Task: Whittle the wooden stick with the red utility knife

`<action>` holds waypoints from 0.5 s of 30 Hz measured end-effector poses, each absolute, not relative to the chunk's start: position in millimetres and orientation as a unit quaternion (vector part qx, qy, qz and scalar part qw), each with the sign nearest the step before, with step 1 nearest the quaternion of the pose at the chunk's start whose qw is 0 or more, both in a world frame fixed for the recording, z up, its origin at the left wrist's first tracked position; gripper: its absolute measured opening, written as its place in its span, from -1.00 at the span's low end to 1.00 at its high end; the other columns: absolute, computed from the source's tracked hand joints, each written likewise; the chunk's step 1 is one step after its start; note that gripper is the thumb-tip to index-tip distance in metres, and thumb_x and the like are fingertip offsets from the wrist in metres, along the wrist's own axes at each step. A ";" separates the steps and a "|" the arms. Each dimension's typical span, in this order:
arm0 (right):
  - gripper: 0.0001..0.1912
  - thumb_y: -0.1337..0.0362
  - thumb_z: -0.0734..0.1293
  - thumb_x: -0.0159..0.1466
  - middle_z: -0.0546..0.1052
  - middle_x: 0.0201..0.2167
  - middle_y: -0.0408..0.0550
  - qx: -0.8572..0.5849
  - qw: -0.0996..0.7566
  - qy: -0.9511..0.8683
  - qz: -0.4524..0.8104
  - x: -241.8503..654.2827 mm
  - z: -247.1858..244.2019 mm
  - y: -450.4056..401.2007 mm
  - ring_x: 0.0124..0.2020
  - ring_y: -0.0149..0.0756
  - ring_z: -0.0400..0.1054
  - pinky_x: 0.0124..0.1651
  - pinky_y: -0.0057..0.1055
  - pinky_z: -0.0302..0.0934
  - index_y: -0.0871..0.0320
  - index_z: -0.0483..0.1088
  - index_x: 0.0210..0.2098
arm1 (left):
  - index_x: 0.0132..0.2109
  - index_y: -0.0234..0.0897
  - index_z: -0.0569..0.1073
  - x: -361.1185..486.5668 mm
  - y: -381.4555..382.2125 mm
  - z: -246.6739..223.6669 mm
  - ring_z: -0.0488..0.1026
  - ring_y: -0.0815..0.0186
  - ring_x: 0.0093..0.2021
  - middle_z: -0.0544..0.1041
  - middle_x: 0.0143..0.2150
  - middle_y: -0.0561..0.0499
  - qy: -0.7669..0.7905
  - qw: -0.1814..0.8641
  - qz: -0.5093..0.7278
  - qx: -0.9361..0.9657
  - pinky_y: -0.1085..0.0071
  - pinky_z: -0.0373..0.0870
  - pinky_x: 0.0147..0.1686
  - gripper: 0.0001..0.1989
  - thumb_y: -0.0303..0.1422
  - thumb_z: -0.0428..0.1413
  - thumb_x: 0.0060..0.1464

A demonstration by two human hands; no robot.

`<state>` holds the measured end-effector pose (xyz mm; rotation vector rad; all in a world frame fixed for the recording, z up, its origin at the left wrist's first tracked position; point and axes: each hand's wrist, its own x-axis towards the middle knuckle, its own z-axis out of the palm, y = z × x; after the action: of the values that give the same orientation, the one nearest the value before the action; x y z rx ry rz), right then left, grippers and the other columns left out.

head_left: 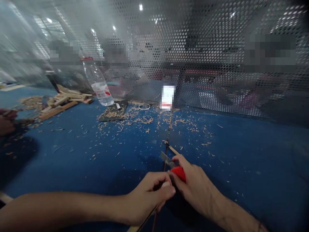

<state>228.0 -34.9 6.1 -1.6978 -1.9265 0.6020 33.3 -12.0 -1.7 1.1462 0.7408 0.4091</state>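
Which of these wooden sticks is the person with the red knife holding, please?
The thin stick in their left hand; the others lie loose in a pile.

"Where can the right hand (199,187) go?"
"Over the blue mat (231,151), off to the right, past tiny wood curls (188,129)."
"What's in the way?"
"The holey metal wall (217,54) far ahead, and the water bottle (98,85)."

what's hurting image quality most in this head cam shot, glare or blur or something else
In the head view, glare washes out the upper left of the perforated metal screen, and pixelated patches hide parts of it. The wide lens bends the frame's edges. Dark shadows fall across the blue mat near the left hand and right hand, though both hands stay fairly sharp.
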 end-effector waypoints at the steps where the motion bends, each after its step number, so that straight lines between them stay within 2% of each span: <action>1: -0.83 0.18 0.23 0.39 0.61 -0.38 -0.16 -0.631 0.238 -0.716 0.179 233.3 6.5 -31.2 -0.44 -0.17 0.51 -0.40 -0.30 0.28 0.00 0.39 -0.06 | -0.37 -0.20 0.37 33.3 -11.9 1.1 0.08 0.48 -0.64 0.22 -0.62 0.24 0.344 0.742 0.180 0.547 0.51 0.03 -0.62 -0.64 -0.08 0.33 -0.02; 3: -0.84 0.19 0.21 0.43 0.62 -0.28 -0.08 -0.653 0.203 -0.726 0.071 249.1 5.0 -19.8 -0.43 -0.13 0.53 -0.40 -0.26 0.27 0.03 0.39 -0.08 | -0.33 -0.22 0.41 32.6 -11.1 8.1 0.10 0.48 -0.58 0.25 -0.57 0.24 0.344 0.726 0.157 0.574 0.52 0.03 -0.58 -0.67 -0.18 0.36 -0.12; 5: -0.85 0.21 0.22 0.44 0.61 -0.17 -0.01 -0.673 0.184 -0.717 -0.002 268.8 0.9 -5.9 -0.40 -0.10 0.53 -0.41 -0.25 0.25 0.05 0.39 -0.08 | -0.26 -0.22 0.45 31.4 -10.0 14.2 0.14 0.46 -0.56 0.28 -0.55 0.23 0.328 0.738 0.118 0.577 0.52 0.08 -0.55 -0.70 -0.19 0.32 -0.10; 7: -0.82 0.24 0.23 0.43 0.59 -0.11 0.00 -0.679 0.164 -0.714 -0.052 287.3 -3.9 6.5 -0.38 -0.12 0.53 -0.41 -0.26 0.26 0.07 0.40 -0.02 | -0.17 -0.21 0.49 30.1 -8.9 16.4 0.20 0.42 -0.55 0.28 -0.54 0.23 0.317 0.740 0.081 0.587 0.49 0.16 -0.51 -0.71 -0.18 0.28 -0.02; 10: -0.79 0.25 0.23 0.44 0.58 -0.13 0.04 -0.692 0.151 -0.701 -0.084 302.4 -6.9 15.3 -0.34 -0.04 0.52 -0.40 -0.23 0.28 0.10 0.41 0.01 | 0.01 -0.19 0.51 28.7 -5.8 14.3 0.30 0.37 -0.50 0.36 -0.50 0.19 0.298 0.696 0.043 0.652 0.47 0.25 -0.44 -0.70 -0.16 0.19 0.20; 13: -0.77 0.24 0.22 0.46 0.54 -0.07 0.13 -0.673 0.160 -0.711 -0.124 295.9 -3.9 10.5 -0.08 0.10 0.49 -0.17 -0.13 0.37 0.12 0.40 0.05 | 0.18 -0.18 0.38 27.4 0.7 17.1 0.29 0.34 -0.49 0.40 -0.47 0.18 0.289 0.650 0.023 0.703 0.45 0.24 -0.44 -0.66 -0.14 -0.01 0.39; 15: -0.76 0.22 0.21 0.50 0.52 -0.02 0.16 -0.630 0.170 -0.745 -0.140 282.5 -2.6 2.6 0.01 0.10 0.44 0.00 -0.08 0.36 0.14 0.39 0.07 | 0.19 -0.12 0.27 26.3 7.5 25.5 0.25 0.32 -0.49 0.30 -0.50 0.25 0.313 0.597 0.020 0.738 0.45 0.19 -0.46 -0.71 -0.21 -0.03 0.40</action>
<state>282.5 2.6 -2.6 -1.7889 -2.1156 -0.3979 26.3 7.5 25.5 1.7130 0.7258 0.0462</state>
